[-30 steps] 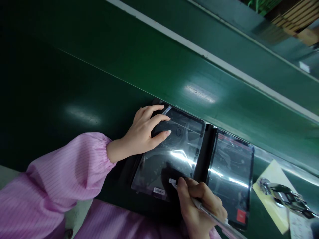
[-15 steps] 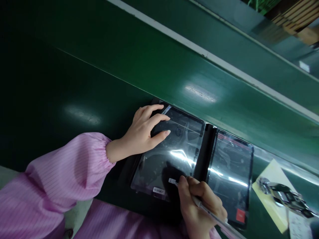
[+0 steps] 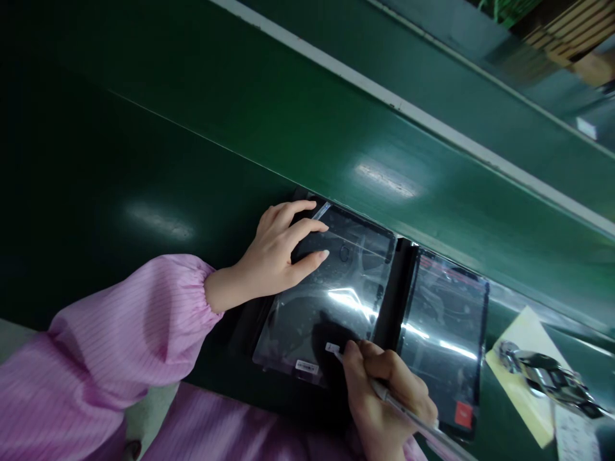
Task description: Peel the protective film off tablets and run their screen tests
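Observation:
A dark glossy panel (image 3: 298, 320) under clear film lies on the green surface, with a barcode label (image 3: 306, 367) near its lower edge. My left hand (image 3: 283, 250) rests on its upper left part, fingers spread, holding nothing. A pen (image 3: 408, 413) is gripped in my right hand (image 3: 384, 390) over the lower right of the panel. The pen's tip is at a small white label (image 3: 332, 347). To the right lies a second dark panel (image 3: 444, 320) with a red sticker (image 3: 464, 414).
Yellow paper (image 3: 521, 390) lies at the right under a shiny metal and black object (image 3: 552, 378). Another paper with writing (image 3: 575, 438) is below it. A raised green ledge (image 3: 307, 121) with a pale edge runs behind the panels. Slatted brown items (image 3: 571, 29) show at the upper right.

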Motion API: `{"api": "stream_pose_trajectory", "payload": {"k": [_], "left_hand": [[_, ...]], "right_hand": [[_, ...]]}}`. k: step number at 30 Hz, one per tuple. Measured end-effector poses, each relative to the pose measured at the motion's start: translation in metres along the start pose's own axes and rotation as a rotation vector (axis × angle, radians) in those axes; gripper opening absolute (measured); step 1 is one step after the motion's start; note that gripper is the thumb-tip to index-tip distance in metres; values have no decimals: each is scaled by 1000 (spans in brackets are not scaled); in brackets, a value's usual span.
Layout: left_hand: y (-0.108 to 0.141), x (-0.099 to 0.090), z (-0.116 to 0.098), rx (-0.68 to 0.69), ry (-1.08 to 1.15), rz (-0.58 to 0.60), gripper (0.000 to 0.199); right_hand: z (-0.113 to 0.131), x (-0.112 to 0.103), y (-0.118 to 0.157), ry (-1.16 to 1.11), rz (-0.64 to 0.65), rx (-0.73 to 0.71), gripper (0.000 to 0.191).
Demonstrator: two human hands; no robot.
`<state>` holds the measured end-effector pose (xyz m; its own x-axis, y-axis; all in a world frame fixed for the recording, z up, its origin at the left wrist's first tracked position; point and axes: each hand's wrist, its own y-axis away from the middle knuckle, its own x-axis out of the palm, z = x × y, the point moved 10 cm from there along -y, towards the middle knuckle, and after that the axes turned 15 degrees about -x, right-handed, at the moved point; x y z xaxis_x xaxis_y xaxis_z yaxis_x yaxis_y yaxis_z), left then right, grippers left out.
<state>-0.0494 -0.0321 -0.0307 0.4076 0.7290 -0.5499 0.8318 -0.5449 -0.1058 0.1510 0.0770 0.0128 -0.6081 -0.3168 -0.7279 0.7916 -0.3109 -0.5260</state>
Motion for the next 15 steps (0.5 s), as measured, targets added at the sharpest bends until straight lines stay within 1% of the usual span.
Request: {"api": "stream_pose_trajectory", "payload": {"k": [5,9,13,15], "left_hand": [[0,0,0,1,0,1,29],[-1,1,1,-8,3,12,29],[0,0,0,0,0,4,29],[0,0,0,-1,-2,5,29]], "right_hand": [[0,0,2,55,18,37,47],[1,0,1,-27,3,14,49],[0,2,3,-5,29,4,48],[-3,2,5,-29,32,14,49]]}}
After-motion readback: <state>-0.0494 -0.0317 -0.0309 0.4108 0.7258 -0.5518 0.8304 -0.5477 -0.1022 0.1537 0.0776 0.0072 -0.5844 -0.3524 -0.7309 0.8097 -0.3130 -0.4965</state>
